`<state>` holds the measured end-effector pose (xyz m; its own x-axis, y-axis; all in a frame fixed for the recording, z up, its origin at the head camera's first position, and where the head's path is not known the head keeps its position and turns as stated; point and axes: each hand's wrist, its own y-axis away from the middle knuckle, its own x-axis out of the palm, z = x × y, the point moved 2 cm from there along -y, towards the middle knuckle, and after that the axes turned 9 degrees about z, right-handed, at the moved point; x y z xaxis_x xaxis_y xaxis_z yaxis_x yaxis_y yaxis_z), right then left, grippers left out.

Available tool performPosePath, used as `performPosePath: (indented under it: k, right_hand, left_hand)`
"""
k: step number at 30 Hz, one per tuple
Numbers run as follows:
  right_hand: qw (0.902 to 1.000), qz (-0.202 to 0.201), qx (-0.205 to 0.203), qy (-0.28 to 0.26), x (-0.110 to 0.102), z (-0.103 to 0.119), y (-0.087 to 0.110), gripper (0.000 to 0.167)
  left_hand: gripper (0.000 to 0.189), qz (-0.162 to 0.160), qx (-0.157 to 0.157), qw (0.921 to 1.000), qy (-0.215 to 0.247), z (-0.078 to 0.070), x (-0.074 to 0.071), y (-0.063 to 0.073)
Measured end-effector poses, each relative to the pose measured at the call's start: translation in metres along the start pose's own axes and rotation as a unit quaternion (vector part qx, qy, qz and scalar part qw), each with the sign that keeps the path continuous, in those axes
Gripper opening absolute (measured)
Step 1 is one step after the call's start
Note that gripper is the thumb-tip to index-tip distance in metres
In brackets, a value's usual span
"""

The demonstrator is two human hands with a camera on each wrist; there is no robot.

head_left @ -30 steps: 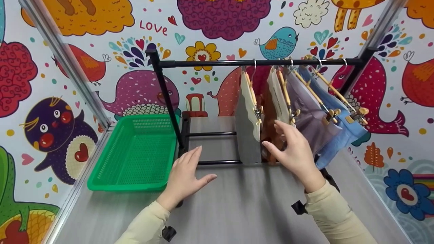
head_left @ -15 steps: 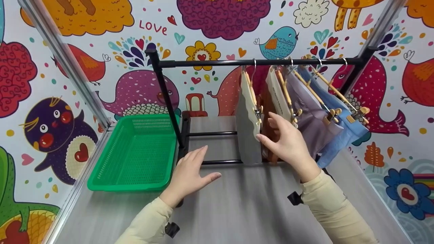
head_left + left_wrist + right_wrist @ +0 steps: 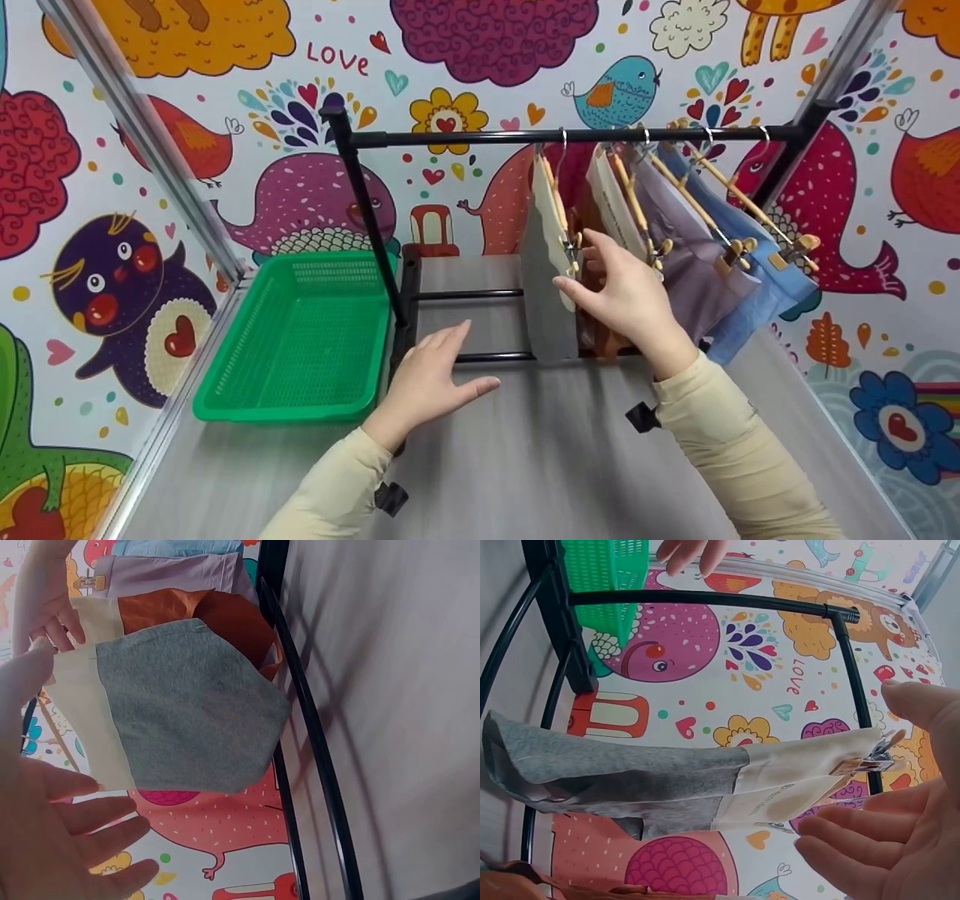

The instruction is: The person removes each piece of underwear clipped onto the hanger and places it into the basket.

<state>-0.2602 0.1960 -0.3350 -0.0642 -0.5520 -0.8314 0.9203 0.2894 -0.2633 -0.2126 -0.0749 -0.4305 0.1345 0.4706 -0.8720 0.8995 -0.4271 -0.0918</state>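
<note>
My right hand (image 3: pixel 630 296) is at the front edge of a grey garment with a cream top band (image 3: pixel 546 300), which hangs from a wooden clip hanger (image 3: pixel 557 206). Thumb and fingers stand apart on either side of the hanger's metal clip (image 3: pixel 866 763) in the right wrist view, with no grip on it. Lower and to the left, my left hand (image 3: pixel 424 379) is held in the air, thumb spread, holding nothing. Behind the grey garment hangs a rust-brown one with a cream band (image 3: pixel 169 604). A lilac garment (image 3: pixel 679 274) and a light blue one (image 3: pixel 772 292) follow to the right.
The hangers hook over the top bar (image 3: pixel 465 138) of a black rack, whose lower bars (image 3: pixel 487 358) run just above the grey table (image 3: pixel 517 465). A green plastic basket (image 3: pixel 300 412) stands left of the rack. Behind is a printed wall panel (image 3: pixel 480 75).
My right hand has moved left and up from beside the brown garment to the grey garment's clip. My left hand has drifted slightly right. The garments hang nearly as before.
</note>
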Motion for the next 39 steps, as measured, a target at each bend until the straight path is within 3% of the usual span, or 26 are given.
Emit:
performPosePath:
  k: [7, 18, 31, 39]
  right_hand:
    - [0.9998, -0.003, 0.015, 0.013, -0.003, 0.007, -0.01, 0.087]
    - [0.9993, -0.005, 0.022, 0.031, -0.005, 0.013, -0.025, 0.081]
    - [0.999, -0.02, 0.017, 0.036, -0.005, 0.012, -0.031, 0.075]
    - [0.9986, -0.033, 0.014, 0.04, -0.007, 0.008, -0.031, 0.063]
  left_hand:
    - [0.095, 0.012, -0.007, 0.9998, 0.013, -0.006, 0.0, -0.007]
    - [0.095, 0.018, -0.02, 0.9992, 0.031, -0.01, 0.003, -0.021]
    - [0.091, 0.004, -0.01, 0.998, 0.063, -0.018, 0.002, -0.036]
    - [0.084, -0.019, 0.022, 0.9967, 0.076, -0.021, 0.002, -0.043]
